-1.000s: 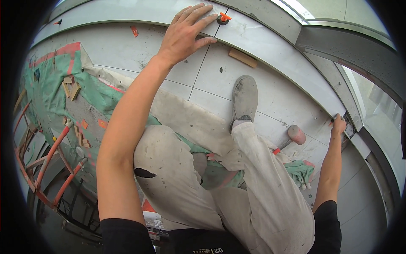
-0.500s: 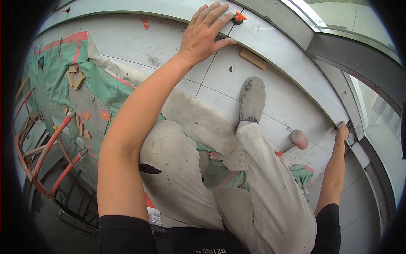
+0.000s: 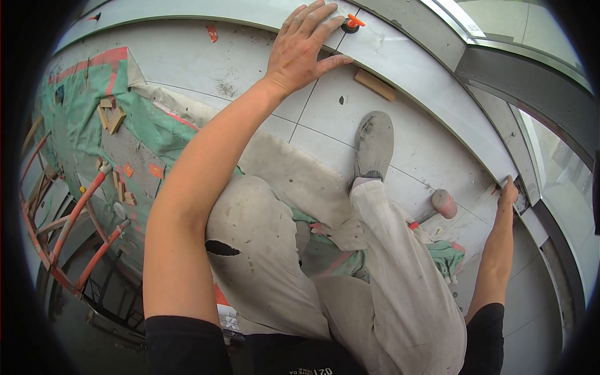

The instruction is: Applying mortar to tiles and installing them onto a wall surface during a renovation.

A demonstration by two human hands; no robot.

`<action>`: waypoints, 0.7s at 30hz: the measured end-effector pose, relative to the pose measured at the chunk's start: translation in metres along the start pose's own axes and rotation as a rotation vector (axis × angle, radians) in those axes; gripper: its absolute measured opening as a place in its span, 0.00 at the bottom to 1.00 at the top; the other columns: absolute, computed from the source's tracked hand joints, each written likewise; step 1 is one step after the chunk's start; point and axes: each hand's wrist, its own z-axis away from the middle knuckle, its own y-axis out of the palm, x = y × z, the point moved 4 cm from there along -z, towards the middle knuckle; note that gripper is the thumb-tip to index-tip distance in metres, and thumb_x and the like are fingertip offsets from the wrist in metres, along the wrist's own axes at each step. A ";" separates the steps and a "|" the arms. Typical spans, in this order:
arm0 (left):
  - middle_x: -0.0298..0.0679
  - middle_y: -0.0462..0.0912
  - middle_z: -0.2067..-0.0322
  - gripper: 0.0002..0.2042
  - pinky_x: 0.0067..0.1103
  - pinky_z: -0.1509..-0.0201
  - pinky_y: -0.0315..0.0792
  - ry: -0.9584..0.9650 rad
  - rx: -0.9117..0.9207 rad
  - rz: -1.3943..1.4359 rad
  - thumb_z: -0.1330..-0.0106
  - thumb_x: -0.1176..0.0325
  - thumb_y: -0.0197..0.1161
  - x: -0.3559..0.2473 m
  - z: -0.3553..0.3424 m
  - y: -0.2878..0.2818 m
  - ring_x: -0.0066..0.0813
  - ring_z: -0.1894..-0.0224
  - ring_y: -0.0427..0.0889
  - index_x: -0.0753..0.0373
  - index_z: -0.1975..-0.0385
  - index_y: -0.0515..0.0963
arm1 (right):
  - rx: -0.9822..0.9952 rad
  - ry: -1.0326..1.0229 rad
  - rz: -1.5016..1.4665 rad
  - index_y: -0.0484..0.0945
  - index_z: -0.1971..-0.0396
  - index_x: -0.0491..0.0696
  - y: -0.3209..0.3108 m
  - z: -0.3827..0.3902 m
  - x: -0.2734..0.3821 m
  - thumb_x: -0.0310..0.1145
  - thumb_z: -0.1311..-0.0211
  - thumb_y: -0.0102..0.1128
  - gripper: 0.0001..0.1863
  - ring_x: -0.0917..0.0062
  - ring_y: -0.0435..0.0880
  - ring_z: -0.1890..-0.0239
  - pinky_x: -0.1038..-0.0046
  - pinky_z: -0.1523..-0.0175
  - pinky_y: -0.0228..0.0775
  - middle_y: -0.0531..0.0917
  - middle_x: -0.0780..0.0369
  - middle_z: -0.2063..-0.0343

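Note:
My left hand rests with fingers spread on a long white tile strip, its thumb at the strip's near edge. Just right of those fingers an orange-handled tile leveling clip stands at a joint in the strip. My right hand grips the strip's right end, fingers curled at its edge beside a narrow gap against a grey frame. A small wooden block lies below the strip. A rubber mallet with a red-banded handle lies on the tiles between my right leg and right hand.
My legs and grey shoe occupy the middle. A green cloth with wooden offcuts covers the left floor. A red metal rack stands at the far left. A dark metal beam and glazing border the upper right.
The view has shifted a little, so the scene sits further right than a second ago. Both hands stay on the tile strip, with only slight movement.

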 end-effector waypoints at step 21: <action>0.45 0.88 0.46 0.19 0.37 0.34 0.79 -0.049 0.320 0.158 0.29 0.52 0.75 -0.023 -0.072 -0.059 0.44 0.39 0.85 0.58 0.47 0.88 | 0.326 -1.352 -0.545 0.86 0.49 0.48 0.058 0.523 0.426 0.41 0.34 0.77 0.19 0.69 0.87 0.66 0.64 0.60 0.80 0.87 0.60 0.59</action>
